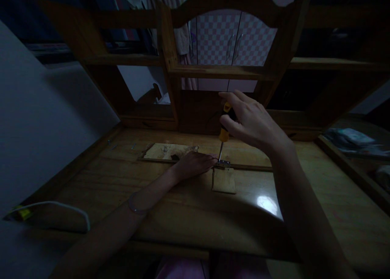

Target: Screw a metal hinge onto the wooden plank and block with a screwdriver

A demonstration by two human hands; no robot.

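My right hand (248, 118) is closed around the yellow and black handle of a screwdriver (224, 136), which stands nearly upright. Its metal shaft reaches down to a small metal hinge (224, 163) lying on wood. My left hand (196, 164) rests low beside the hinge, fingertips close together at its left end; whether they pinch anything is hidden. A small square piece of wood (224, 181) lies just below the hinge. Behind my left hand is a long wooden strip (164, 151) with a rough, dark, broken patch.
The wooden desk top (100, 181) spreads around both hands, with a shelf frame (225, 72) rising at its back. A few small screws (114, 147) lie at the left. A white cable (67, 206) loops at the lower left. Plastic-wrapped items (350, 136) sit at the right.
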